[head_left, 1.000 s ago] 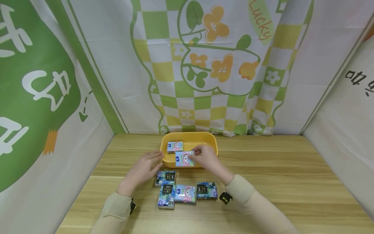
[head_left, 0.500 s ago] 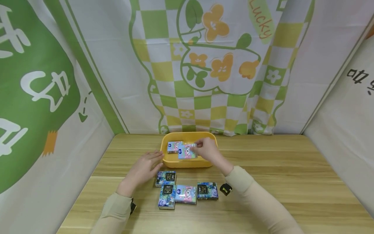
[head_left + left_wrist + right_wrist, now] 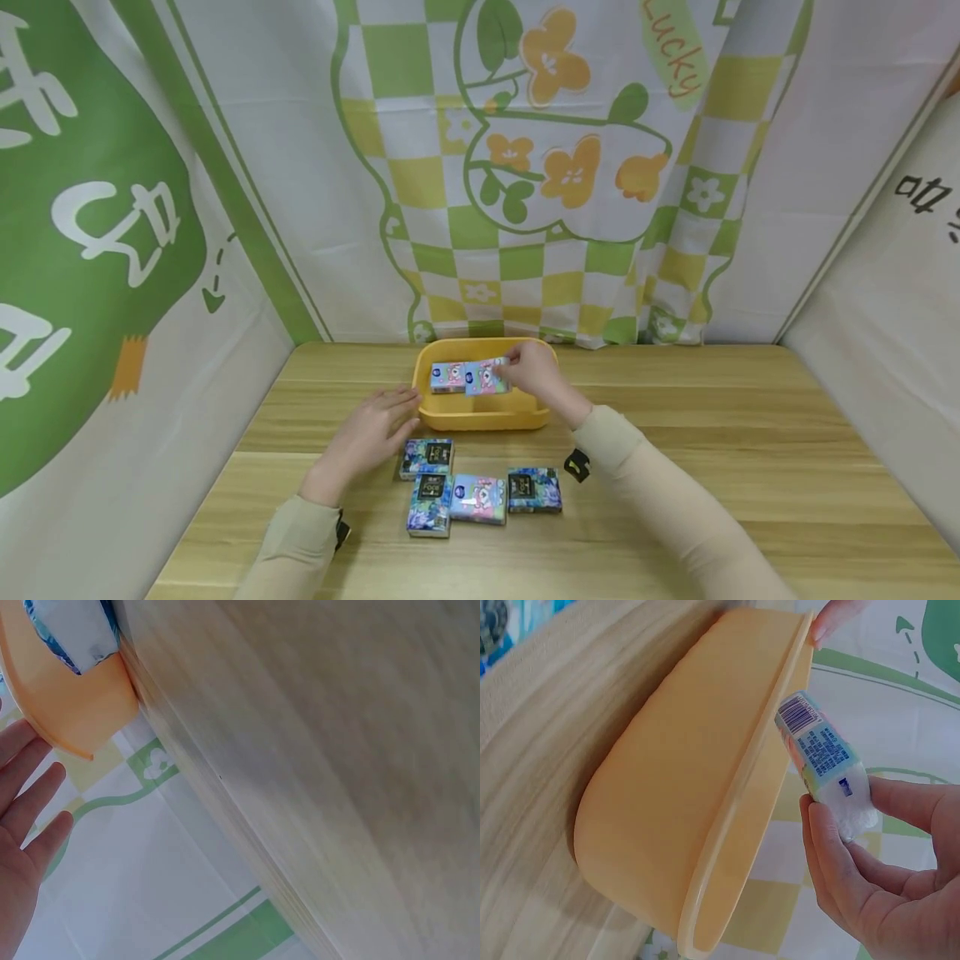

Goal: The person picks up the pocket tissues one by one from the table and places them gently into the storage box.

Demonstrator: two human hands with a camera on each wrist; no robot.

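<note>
My right hand [image 3: 540, 372] pinches a small blue-and-pink tissue pack [image 3: 482, 378] by its right end, over the yellow plastic basket [image 3: 483, 422]. In the right wrist view the pack's barcode side [image 3: 810, 735] shows above the rim, gripped between thumb and fingers. A matching tissue pack [image 3: 447, 377] lies inside the basket at its left. With fingers extended, my left hand [image 3: 369, 432] rests its fingertips at the basket's left rim. The left wrist view shows those fingers [image 3: 28, 776] spread along the rim.
On the wooden table in front of the basket lie three dark blue floral tissue packs, one at the left [image 3: 427, 458], one below it [image 3: 430, 504] and one at the right [image 3: 534, 490]. A blue-and-pink pack [image 3: 478, 499] sits among them. A printed curtain [image 3: 480, 258] hangs behind.
My right hand has carried the tissue pack from the basket's front rim back over its inside, beside the other pack. The left hand has stayed at the rim.
</note>
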